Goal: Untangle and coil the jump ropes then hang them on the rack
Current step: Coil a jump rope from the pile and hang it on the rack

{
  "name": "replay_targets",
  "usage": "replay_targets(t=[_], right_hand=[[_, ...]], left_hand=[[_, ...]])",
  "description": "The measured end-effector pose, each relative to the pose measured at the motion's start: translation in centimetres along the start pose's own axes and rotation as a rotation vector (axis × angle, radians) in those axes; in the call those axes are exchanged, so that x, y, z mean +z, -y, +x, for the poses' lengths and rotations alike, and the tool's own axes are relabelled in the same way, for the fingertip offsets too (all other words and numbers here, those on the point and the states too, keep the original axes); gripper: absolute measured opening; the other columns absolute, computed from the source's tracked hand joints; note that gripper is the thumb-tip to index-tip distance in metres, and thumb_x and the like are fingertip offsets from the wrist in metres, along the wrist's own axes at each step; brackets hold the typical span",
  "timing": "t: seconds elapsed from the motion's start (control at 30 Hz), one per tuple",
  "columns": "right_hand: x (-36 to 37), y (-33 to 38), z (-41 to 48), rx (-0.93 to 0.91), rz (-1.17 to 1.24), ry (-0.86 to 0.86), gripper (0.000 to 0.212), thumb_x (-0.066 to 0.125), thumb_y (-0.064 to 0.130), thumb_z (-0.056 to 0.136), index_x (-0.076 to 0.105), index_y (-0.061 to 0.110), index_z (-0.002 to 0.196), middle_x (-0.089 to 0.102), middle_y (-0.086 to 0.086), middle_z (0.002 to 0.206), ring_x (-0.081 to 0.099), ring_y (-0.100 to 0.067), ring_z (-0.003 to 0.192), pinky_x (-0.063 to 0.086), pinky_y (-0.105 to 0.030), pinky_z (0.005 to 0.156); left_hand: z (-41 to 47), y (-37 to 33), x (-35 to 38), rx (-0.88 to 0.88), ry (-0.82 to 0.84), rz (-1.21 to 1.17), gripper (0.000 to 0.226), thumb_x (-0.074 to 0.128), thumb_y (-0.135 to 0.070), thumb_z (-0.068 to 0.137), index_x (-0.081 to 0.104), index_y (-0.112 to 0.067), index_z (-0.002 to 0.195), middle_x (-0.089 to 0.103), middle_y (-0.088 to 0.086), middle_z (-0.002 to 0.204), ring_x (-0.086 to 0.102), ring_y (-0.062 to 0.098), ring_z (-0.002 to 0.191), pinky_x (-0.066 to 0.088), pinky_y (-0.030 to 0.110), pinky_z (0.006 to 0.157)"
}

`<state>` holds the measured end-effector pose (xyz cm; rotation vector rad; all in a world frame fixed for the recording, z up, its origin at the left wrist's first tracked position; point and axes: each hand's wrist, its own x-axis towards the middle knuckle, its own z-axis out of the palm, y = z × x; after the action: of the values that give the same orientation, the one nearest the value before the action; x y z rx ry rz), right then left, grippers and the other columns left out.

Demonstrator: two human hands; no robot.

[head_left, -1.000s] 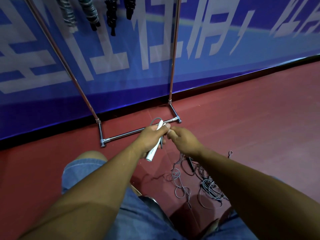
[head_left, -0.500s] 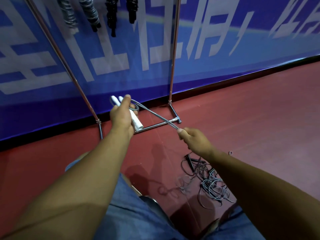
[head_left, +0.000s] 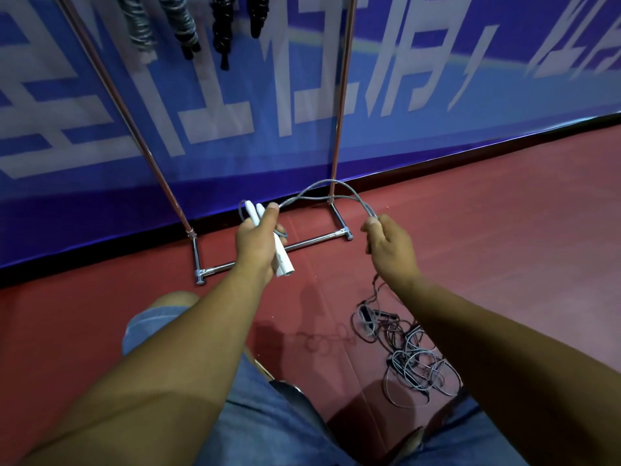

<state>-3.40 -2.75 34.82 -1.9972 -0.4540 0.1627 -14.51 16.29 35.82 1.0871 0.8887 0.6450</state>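
Note:
My left hand (head_left: pixel 257 243) grips the two white handles (head_left: pixel 281 260) of a grey jump rope, held side by side. The doubled grey cord (head_left: pixel 331 190) arches from the handles over to my right hand (head_left: pixel 389 247), which pinches it between thumb and fingers; below that hand the cord trails down to a tangle of ropes (head_left: pixel 406 354) on the red floor. The metal rack (head_left: pixel 268 253) stands against the wall just beyond my hands. Several coiled ropes (head_left: pixel 181 25) hang near its top.
A blue banner wall (head_left: pixel 437 112) with white characters runs behind the rack. Red floor (head_left: pixel 504 230) stretches to the right. My knees in denim shorts (head_left: pixel 268 425) fill the lower middle, close to the tangle.
The cord between my hands has gone from a taut straight line to a slack arch. My left hand dropped slightly, and my right hand lifted.

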Motion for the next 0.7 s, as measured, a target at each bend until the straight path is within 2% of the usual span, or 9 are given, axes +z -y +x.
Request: replay_targets(t=[0.07, 0.13, 0.27, 0.33, 0.43, 0.53, 0.6, 0.7], right_hand=[[0.3, -0.3, -0.2, 0.0, -0.037, 0.041, 0.037, 0.043, 0.044, 0.098, 0.061, 0.016, 0.082, 0.061, -0.008, 0.07, 0.058, -0.031, 0.074, 0.051, -0.053, 0.072], [0.9, -0.6, -0.6, 0.002, -0.062, 0.083, 0.033, 0.045, 0.039, 0.101, 0.061, 0.018, 0.081, 0.06, -0.005, 0.068, 0.058, -0.029, 0.073, 0.051, -0.049, 0.071], [1.9, -0.5, -1.6, -0.056, -0.127, 0.199, 0.03, 0.047, 0.035, 0.105, 0.061, 0.018, 0.085, 0.06, -0.004, 0.068, 0.058, -0.028, 0.07, 0.048, -0.045, 0.068], [2.3, -0.2, -2.1, -0.113, -0.193, 0.288, 0.03, 0.046, 0.037, 0.106, 0.061, 0.019, 0.088, 0.059, 0.002, 0.069, 0.057, -0.021, 0.07, 0.046, -0.042, 0.066], [2.5, 0.0, -2.7, -0.157, -0.184, 0.375, 0.028, 0.045, 0.035, 0.107, 0.055, 0.029, 0.082, 0.057, 0.015, 0.066, 0.052, -0.008, 0.064, 0.043, -0.037, 0.064], [2.0, -0.1, -2.4, -0.144, -0.166, 0.41, 0.024, 0.046, 0.036, 0.106, 0.063, 0.028, 0.091, 0.057, 0.029, 0.065, 0.051, 0.0, 0.062, 0.041, -0.03, 0.065], [1.5, 0.0, -2.3, -0.145, -0.199, 0.435, 0.029, 0.048, 0.039, 0.105, 0.062, 0.02, 0.088, 0.059, 0.019, 0.065, 0.053, -0.007, 0.065, 0.044, -0.036, 0.066], [1.5, -0.3, -2.3, -0.176, -0.317, 0.473, 0.031, 0.047, 0.037, 0.106, 0.051, 0.02, 0.08, 0.056, 0.004, 0.071, 0.055, -0.024, 0.074, 0.041, -0.04, 0.068]], left_hand=[[-0.4, 0.8, 0.5, 0.01, 0.053, 0.093, 0.03, 0.069, -0.031, 0.098, 0.062, -0.014, 0.074, 0.06, 0.002, 0.057, 0.055, 0.012, 0.047, 0.047, 0.024, 0.054], [-1.0, 1.5, 1.0, 0.0, 0.144, 0.195, 0.023, 0.07, -0.032, 0.097, 0.066, -0.013, 0.084, 0.065, 0.0, 0.06, 0.057, 0.01, 0.046, 0.049, 0.023, 0.052], [-2.1, 2.6, 2.0, -0.064, 0.3, 0.339, 0.03, 0.071, -0.037, 0.096, 0.066, -0.01, 0.106, 0.078, 0.004, 0.081, 0.06, 0.013, 0.051, 0.051, 0.024, 0.054], [-2.7, 2.8, 2.8, -0.059, 0.306, 0.365, 0.031, 0.071, -0.035, 0.096, 0.065, -0.006, 0.104, 0.074, 0.005, 0.078, 0.06, 0.012, 0.048, 0.049, 0.021, 0.049], [-3.3, 2.8, 3.9, -0.078, 0.301, 0.335, 0.024, 0.072, -0.029, 0.096, 0.063, -0.007, 0.095, 0.062, 0.006, 0.067, 0.058, 0.011, 0.045, 0.049, 0.02, 0.047], [-3.3, 2.3, 4.4, -0.095, 0.261, 0.21, 0.017, 0.075, -0.019, 0.093, 0.064, -0.006, 0.096, 0.067, 0.009, 0.072, 0.062, 0.015, 0.053, 0.051, 0.022, 0.049], [-3.2, 1.8, 4.7, -0.09, 0.221, 0.126, 0.013, 0.075, -0.014, 0.092, 0.065, -0.006, 0.094, 0.068, 0.008, 0.074, 0.061, 0.012, 0.052, 0.049, 0.021, 0.047], [-2.6, 0.9, 5.2, -0.053, 0.117, 0.093, 0.016, 0.076, -0.018, 0.091, 0.064, -0.01, 0.085, 0.061, 0.004, 0.068, 0.054, 0.009, 0.047, 0.045, 0.022, 0.05]])
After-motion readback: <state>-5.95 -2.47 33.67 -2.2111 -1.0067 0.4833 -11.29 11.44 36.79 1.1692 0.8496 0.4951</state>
